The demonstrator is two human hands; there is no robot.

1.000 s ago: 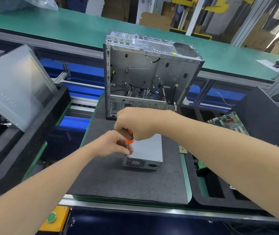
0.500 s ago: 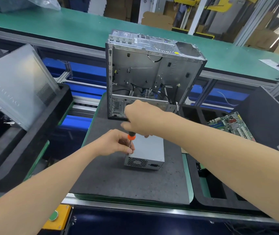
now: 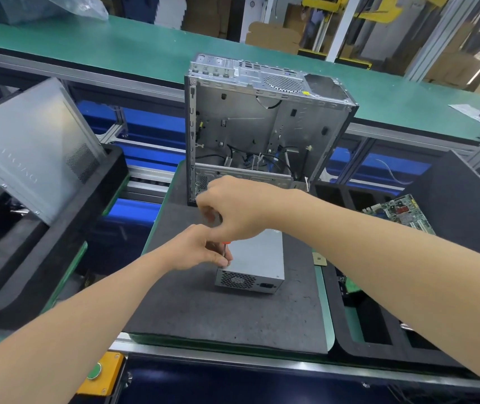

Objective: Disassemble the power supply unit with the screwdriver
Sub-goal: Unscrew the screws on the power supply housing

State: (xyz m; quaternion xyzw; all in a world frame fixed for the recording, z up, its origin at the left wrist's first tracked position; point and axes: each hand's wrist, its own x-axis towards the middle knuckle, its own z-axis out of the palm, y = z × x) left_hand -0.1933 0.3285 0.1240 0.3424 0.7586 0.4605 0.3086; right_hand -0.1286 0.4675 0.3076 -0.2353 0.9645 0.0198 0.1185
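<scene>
A grey power supply unit (image 3: 257,258) lies on the dark foam mat (image 3: 203,310), its fan grille and socket facing me. A screwdriver (image 3: 226,249) with an orange collar stands upright over the unit's near left top corner. My right hand (image 3: 233,211) grips its handle from above and hides most of it. My left hand (image 3: 198,249) pinches the shaft low down, fingertips at the unit's corner. The tip is hidden by my fingers.
An open, emptied computer case (image 3: 262,126) stands upright just behind the unit. A grey side panel (image 3: 31,147) leans in a black foam bin at left. A circuit board (image 3: 399,211) lies in bins at right. A yellow button box (image 3: 98,374) sits at the front edge.
My right hand has risen and turned on the handle, covering more of the orange collar. My left hand stays at the shaft. The unit has not moved.
</scene>
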